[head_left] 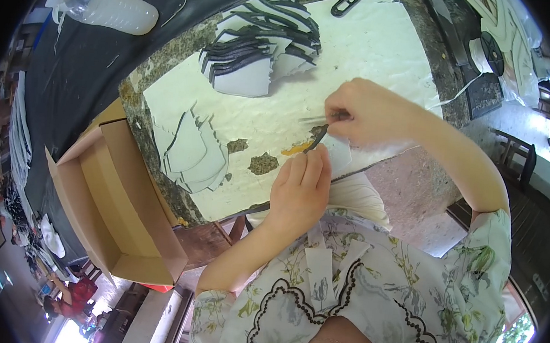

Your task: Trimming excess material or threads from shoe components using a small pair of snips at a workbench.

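Observation:
My left hand (303,185) is closed at the near edge of the work board (366,50), fingertips pinching a pale flat piece with a black edge strip (339,152). Just above it my right hand (369,113) is closed around a thin pointed tool (317,119), blurred, with a dark part between the fingers; its exact kind is unclear. An orange-yellow patch (296,149) lies beside my left fingertips. To the left are several loose pale cut pieces (190,149). Farther back stands an overlapping stack of pale pieces with black edges (258,49).
An open cardboard box (104,191) sits left of the board. A bottle of whitish liquid (111,8) lies on the black cloth at the far left. At the back is a black clip-like tool (346,2); a tape reel (490,53) stands at the right. Another person (75,298) is far left.

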`<state>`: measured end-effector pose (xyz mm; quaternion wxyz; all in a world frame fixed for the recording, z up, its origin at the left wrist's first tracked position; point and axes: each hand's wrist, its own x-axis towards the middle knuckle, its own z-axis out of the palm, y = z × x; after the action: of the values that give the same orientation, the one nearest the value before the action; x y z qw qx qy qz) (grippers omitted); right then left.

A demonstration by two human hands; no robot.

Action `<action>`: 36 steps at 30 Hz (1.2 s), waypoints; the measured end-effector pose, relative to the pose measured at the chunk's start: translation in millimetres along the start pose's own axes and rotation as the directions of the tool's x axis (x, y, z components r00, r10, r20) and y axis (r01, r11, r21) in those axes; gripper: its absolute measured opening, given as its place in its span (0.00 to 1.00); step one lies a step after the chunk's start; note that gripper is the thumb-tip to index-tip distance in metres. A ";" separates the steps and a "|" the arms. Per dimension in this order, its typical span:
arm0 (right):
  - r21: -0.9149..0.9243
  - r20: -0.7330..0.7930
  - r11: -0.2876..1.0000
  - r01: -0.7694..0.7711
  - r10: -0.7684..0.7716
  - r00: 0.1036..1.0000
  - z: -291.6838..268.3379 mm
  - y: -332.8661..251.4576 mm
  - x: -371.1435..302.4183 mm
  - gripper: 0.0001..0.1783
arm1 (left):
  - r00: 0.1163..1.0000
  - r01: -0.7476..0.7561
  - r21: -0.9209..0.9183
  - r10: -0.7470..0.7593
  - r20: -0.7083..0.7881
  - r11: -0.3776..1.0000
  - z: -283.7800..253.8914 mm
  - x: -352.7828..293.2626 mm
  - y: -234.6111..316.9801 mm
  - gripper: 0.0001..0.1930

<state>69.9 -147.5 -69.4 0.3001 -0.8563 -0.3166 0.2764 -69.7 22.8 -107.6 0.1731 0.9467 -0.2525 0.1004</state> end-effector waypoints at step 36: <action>-0.053 -0.055 0.983 -0.175 0.172 0.984 -10.6 14.8 -14.8 0.09 | 0.961 -0.103 0.078 0.079 0.266 0.992 -11.8 42.4 -2.2 0.34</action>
<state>72.9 -170.8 -68.4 0.2579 -0.8956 -0.2412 0.2706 -33.7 10.3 -85.6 0.0902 0.9459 -0.3116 -0.0068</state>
